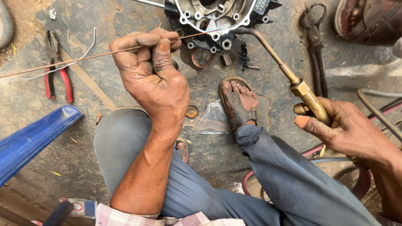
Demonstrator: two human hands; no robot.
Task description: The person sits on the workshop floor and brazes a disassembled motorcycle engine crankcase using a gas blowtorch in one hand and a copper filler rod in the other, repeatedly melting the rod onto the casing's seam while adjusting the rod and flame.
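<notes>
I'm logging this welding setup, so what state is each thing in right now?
Left hand: pinching the thin rod.
Right hand: gripping the brass torch; no flame visible.
Metal engine casing: lying on the ground, hollow side up.
Red pliers: on the ground, shut.
Tongs: on the ground, shut.
Plastic bag: crumpled by the foot.

ahead: pretty crowded, the engine casing [217, 19] sits dead centre with a rusty cap [202, 57] and small bits at its foot
left: pliers [56, 69] and blue bar [33, 138], bare floor [96, 92] between
right: tongs [315, 46], hoses [377, 111], someone's sandalled foot [368, 16]
middle: own foot [240, 102] and plastic bag [212, 119] block
</notes>
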